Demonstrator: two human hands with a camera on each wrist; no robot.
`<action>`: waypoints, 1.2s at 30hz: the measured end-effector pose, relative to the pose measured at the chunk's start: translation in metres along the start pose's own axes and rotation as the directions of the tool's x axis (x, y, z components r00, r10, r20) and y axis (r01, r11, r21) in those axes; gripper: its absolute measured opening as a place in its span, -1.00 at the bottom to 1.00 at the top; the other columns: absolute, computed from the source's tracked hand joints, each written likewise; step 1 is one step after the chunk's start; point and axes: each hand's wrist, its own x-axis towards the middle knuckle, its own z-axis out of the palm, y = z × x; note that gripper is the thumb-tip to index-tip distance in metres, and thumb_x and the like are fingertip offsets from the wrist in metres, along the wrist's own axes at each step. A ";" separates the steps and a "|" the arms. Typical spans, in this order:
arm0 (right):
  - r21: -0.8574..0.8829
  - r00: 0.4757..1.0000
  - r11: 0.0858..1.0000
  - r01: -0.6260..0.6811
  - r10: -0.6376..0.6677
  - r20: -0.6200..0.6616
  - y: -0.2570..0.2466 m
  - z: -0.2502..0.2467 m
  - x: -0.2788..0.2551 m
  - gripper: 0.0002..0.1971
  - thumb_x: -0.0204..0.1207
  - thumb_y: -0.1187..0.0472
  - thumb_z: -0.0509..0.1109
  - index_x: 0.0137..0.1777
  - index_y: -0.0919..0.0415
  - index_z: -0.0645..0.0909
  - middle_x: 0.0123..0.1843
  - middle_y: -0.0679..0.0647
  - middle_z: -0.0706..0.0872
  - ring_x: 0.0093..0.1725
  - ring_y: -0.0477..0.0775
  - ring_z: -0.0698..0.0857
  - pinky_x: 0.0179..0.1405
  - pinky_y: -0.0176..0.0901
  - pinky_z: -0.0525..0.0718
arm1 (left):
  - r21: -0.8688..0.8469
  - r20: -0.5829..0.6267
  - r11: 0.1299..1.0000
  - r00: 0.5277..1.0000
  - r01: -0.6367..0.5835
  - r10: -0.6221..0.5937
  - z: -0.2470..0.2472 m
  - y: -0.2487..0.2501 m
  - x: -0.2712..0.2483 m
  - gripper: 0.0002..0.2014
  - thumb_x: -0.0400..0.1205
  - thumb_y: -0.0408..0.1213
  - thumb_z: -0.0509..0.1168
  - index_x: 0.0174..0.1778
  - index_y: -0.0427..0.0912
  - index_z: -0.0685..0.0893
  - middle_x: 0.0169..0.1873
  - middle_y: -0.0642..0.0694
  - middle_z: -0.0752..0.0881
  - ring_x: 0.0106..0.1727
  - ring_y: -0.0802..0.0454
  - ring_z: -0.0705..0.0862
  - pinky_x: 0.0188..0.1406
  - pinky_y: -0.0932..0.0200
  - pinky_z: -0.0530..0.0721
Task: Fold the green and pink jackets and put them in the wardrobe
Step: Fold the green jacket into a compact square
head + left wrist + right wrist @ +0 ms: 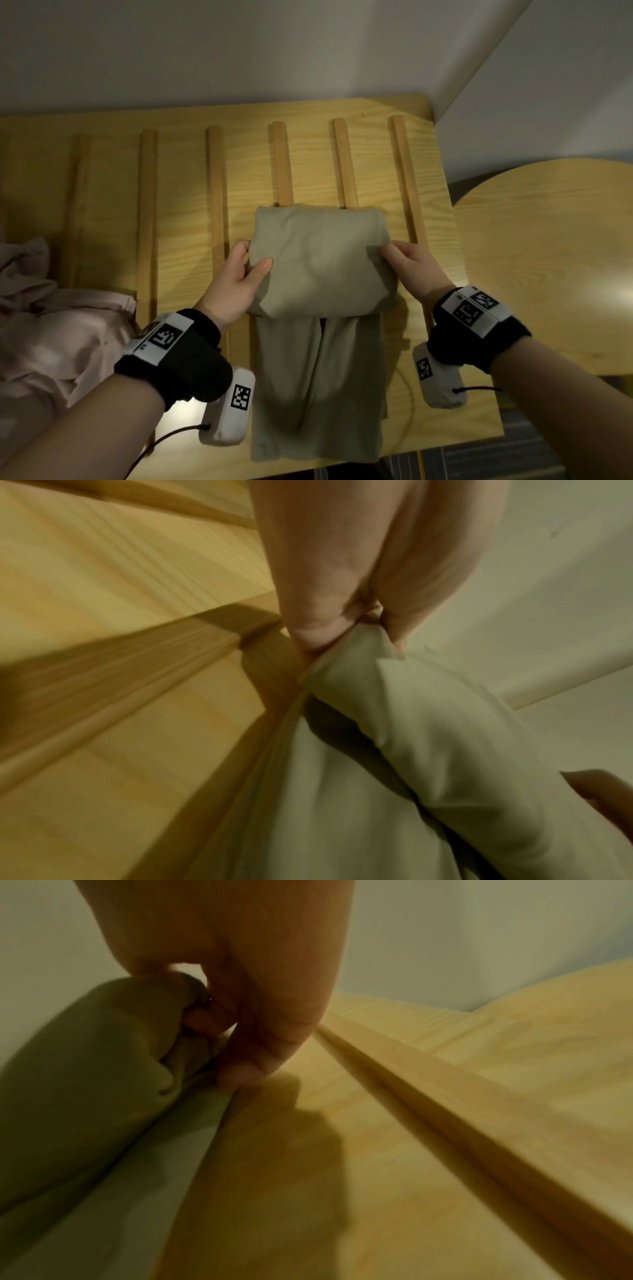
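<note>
The green jacket (318, 260) lies lengthwise on the slatted wooden surface (185, 212), its far part folded back over the near part. My left hand (239, 270) pinches the left edge of the folded layer, thumb on top. My right hand (409, 263) grips the right edge of the same layer. In the left wrist view the fingers (315, 610) pinch the green jacket (394, 723). In the right wrist view the fingers (260, 1047) curl round a bunch of the green jacket (103, 1069). The pink jacket (51, 335) lies crumpled at the left.
Raised wooden slats (346, 161) run away from me across the surface. A round wooden table (555, 260) stands at the right. A white wall (239, 44) rises behind. A thin cord (407, 411) loops on the surface near the jacket's lower right.
</note>
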 end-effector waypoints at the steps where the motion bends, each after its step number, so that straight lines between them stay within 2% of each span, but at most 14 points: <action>1: -0.010 1.000 1.000 -0.003 0.003 0.026 0.002 0.000 0.001 -0.63 0.60 0.00 0.21 -0.05 0.35 0.61 -0.13 0.24 0.66 -0.09 0.21 0.61 -0.01 0.05 0.58 | 0.001 0.013 1.000 1.000 0.022 -0.022 0.000 -0.002 0.000 -0.93 0.69 -0.28 0.17 0.01 -0.01 0.45 0.07 -0.20 0.66 0.10 -0.06 0.65 0.18 -0.04 0.60; 4: -0.047 0.999 0.999 0.003 -0.001 0.046 0.006 0.002 0.001 -0.69 0.57 -0.04 0.27 0.02 0.25 0.51 -0.12 0.08 0.61 -0.11 0.09 0.60 -0.08 -0.01 0.59 | 0.050 0.023 0.998 0.999 0.045 -0.046 0.000 -0.006 0.002 -0.85 0.67 -0.28 0.22 0.12 -0.12 0.44 0.11 -0.22 0.67 0.17 -0.11 0.66 0.23 -0.05 0.59; 7: -0.098 1.000 0.995 -0.017 0.018 0.009 0.006 0.002 0.002 -0.66 0.57 -0.05 0.28 0.23 0.12 0.43 0.03 0.01 0.63 -0.06 0.04 0.63 -0.07 -0.09 0.63 | 0.190 -0.024 0.982 1.000 0.012 -0.007 0.001 -0.009 0.006 -0.76 0.61 -0.21 0.31 0.13 -0.11 0.45 0.06 -0.14 0.70 0.12 -0.06 0.68 0.16 -0.01 0.62; 10: -0.145 1.000 0.989 -0.015 0.016 0.007 0.002 0.002 0.001 -0.51 0.58 -0.06 0.26 0.45 0.09 0.34 0.19 0.04 0.61 0.11 0.07 0.63 0.12 -0.02 0.65 | 0.370 -0.105 0.928 0.994 0.039 0.000 -0.002 -0.013 0.008 -0.52 0.52 -0.04 0.40 0.27 -0.17 0.46 0.08 -0.07 0.66 0.07 -0.02 0.65 -0.02 0.13 0.57; 12: -0.160 1.000 0.987 0.002 0.001 0.023 0.000 0.001 -0.001 -0.45 0.57 -0.10 0.25 0.49 0.12 0.32 0.25 0.07 0.59 0.17 0.08 0.62 0.20 0.02 0.62 | 0.466 -0.158 0.881 0.987 0.083 -0.010 -0.006 -0.013 0.008 -0.37 0.47 0.04 0.42 0.37 -0.23 0.44 0.13 -0.10 0.63 0.11 -0.06 0.63 -0.03 0.18 0.51; 16: -0.063 0.986 0.997 -0.037 0.046 0.157 0.002 -0.002 -0.007 -0.26 0.36 -0.25 0.39 0.47 0.07 0.31 0.18 -0.09 0.56 0.13 -0.03 0.58 0.10 -0.16 0.56 | 0.612 -0.119 0.791 0.987 -0.015 0.111 -0.005 -0.013 0.003 -0.55 0.52 0.07 0.35 0.16 -0.19 0.59 -0.02 -0.09 0.67 -0.02 -0.03 0.62 -0.26 0.29 0.43; 18: -0.039 0.983 0.998 -0.052 0.058 0.174 0.004 -0.002 -0.006 -0.15 0.22 -0.20 0.53 0.47 0.05 0.28 0.16 -0.15 0.53 0.13 -0.08 0.55 0.10 -0.19 0.53 | 0.560 -0.091 0.828 0.993 -0.016 0.080 -0.003 -0.013 0.001 -0.55 0.52 0.05 0.36 0.19 -0.18 0.59 -0.02 -0.02 0.67 -0.01 0.04 0.62 -0.26 0.34 0.46; 22: 0.037 0.978 0.997 -0.067 0.059 0.200 0.004 0.000 -0.002 -0.21 0.15 -0.03 0.65 0.37 0.02 0.37 0.10 -0.20 0.59 0.13 -0.11 0.59 -0.01 -0.36 0.55 | 0.345 0.005 0.932 0.993 0.108 -0.117 -0.007 -0.006 0.004 -0.40 0.44 -0.04 0.48 0.36 -0.20 0.53 0.20 -0.04 0.68 0.16 0.05 0.65 0.12 0.17 0.59; 26: 0.072 0.956 0.996 -0.043 0.020 0.294 0.000 0.001 0.001 -0.29 0.19 0.12 0.65 0.36 0.08 0.47 0.23 -0.04 0.67 0.25 0.00 0.62 0.34 0.02 0.57 | 0.237 0.179 0.954 0.957 0.182 -0.227 -0.013 0.004 0.010 -0.49 0.41 -0.17 0.51 0.29 -0.08 0.59 0.02 0.14 0.71 0.03 0.27 0.64 -0.10 0.41 0.54; 29: 0.096 0.959 0.995 -0.003 -0.025 0.282 -0.002 0.002 0.001 -0.22 0.20 0.14 0.63 0.44 0.10 0.41 0.27 -0.02 0.64 0.29 0.00 0.60 0.38 0.03 0.54 | 0.198 0.214 0.967 0.955 0.162 -0.204 -0.017 0.008 0.013 -0.46 0.39 -0.24 0.53 0.30 -0.03 0.57 0.03 0.17 0.70 0.04 0.29 0.65 -0.08 0.40 0.56; 31: 0.115 0.968 0.993 0.021 -0.049 0.245 -0.004 0.000 0.001 -0.18 0.21 0.14 0.63 0.48 0.05 0.34 0.24 -0.11 0.63 0.24 -0.09 0.60 0.22 -0.18 0.59 | 0.145 0.212 0.982 0.965 0.124 -0.153 -0.019 0.012 0.016 -0.40 0.38 -0.28 0.53 0.34 0.02 0.52 0.06 0.20 0.70 0.02 0.37 0.67 -0.10 0.46 0.58; 33: 0.163 0.968 0.986 0.023 -0.063 0.244 -0.006 -0.005 0.003 -0.17 0.28 0.23 0.59 0.49 -0.07 0.24 0.15 -0.26 0.58 0.10 -0.27 0.59 -0.05 -0.43 0.60 | 0.105 0.150 0.993 0.986 0.059 -0.074 -0.019 0.016 0.018 -0.37 0.38 -0.30 0.53 0.34 0.04 0.48 0.07 0.21 0.68 0.03 0.39 0.65 -0.08 0.46 0.57; 34: 0.181 0.963 0.983 0.030 -0.076 0.258 -0.008 -0.008 0.004 -0.15 0.32 0.32 0.55 0.51 -0.13 0.17 0.13 -0.30 0.55 0.07 -0.29 0.58 -0.14 -0.46 0.61 | 0.090 0.096 0.996 0.995 0.019 -0.028 -0.018 0.018 0.019 -0.37 0.38 -0.31 0.53 0.34 0.03 0.47 0.08 0.20 0.67 0.05 0.36 0.63 -0.04 0.43 0.56; 36: 0.187 0.961 0.980 0.066 -0.113 0.252 -0.014 -0.012 0.008 -0.09 0.36 0.48 0.44 0.59 -0.05 0.05 0.14 -0.27 0.51 0.14 -0.19 0.54 -0.07 -0.37 0.62 | 0.069 0.003 0.995 0.997 -0.077 0.076 -0.017 0.024 0.021 -0.41 0.39 -0.37 0.52 0.33 -0.08 0.51 0.11 0.09 0.70 0.10 0.27 0.65 0.03 0.35 0.59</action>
